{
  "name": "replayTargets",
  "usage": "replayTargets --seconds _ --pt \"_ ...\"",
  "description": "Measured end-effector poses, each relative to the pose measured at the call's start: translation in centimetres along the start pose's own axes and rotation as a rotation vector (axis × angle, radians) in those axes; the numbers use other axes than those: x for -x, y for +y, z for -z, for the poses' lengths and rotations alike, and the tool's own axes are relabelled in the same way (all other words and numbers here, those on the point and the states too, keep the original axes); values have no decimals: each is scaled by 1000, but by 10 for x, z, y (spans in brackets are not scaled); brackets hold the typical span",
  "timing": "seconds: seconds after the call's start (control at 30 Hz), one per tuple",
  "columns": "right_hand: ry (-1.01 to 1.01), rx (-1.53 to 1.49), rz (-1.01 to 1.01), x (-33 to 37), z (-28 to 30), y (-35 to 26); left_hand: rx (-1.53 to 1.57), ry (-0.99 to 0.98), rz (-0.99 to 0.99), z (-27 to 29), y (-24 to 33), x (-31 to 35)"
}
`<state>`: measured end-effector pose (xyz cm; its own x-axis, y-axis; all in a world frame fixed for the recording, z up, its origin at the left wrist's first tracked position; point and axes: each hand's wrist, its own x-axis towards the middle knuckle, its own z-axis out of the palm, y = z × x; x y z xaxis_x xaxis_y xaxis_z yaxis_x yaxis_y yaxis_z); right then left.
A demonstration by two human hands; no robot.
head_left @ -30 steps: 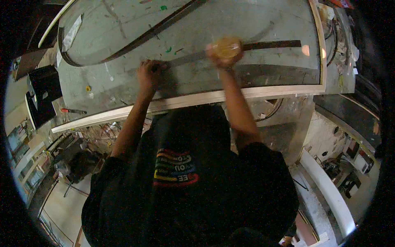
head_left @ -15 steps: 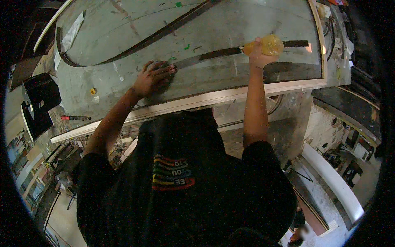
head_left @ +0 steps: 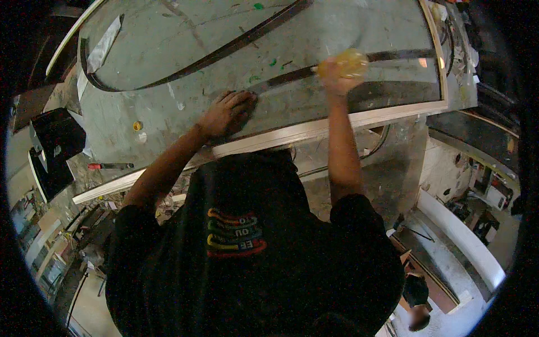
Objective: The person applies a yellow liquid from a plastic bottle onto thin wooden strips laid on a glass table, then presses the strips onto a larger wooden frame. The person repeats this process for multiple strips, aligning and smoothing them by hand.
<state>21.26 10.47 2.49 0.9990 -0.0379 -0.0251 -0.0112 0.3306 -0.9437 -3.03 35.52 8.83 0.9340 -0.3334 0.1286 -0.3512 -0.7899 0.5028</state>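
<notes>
My right hand (head_left: 338,80) grips a clear plastic bottle (head_left: 353,63) of yellow liquid, tipped on its side with the narrow end toward the left, just over a dark flat strip (head_left: 289,77) on the grey-green table. Motion blurs the bottle and the fingers. Palm down at the strip's left end, my left hand (head_left: 229,115) lies with its fingers stretched out. It covers whatever is under the palm. Behind, a long dark strip (head_left: 191,68) curves across the table and bends round at the left.
A pale wooden edging (head_left: 281,137) runs along the table's (head_left: 196,104) near side. A yellow ring (head_left: 137,126), a red-and-black tool (head_left: 110,166) and a black box (head_left: 59,133) lie left. Another person (head_left: 416,295) is at the lower right, beside a long white curved panel (head_left: 463,238).
My right hand has moved left along the strip with the bottle. My left hand stays flat, and the whole view has shifted slightly. The other person shows more fully at the lower right.
</notes>
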Motion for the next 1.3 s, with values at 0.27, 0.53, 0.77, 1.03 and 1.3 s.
replayTargets --seconds 0.27,0.53,0.77,1.03,1.3 --pt "-249 743 662 74 -44 54 -2 -4 9 3 2 9" --pt "15 266 481 76 -24 22 24 41 97 19 21 9" --pt "-67 434 689 54 -22 9 48 9 108 20 15 11" --pt "-386 418 390 137 -63 31 -17 -96 179 23 15 11" --pt "-222 707 492 86 -25 47 42 -49 160 20 16 12"
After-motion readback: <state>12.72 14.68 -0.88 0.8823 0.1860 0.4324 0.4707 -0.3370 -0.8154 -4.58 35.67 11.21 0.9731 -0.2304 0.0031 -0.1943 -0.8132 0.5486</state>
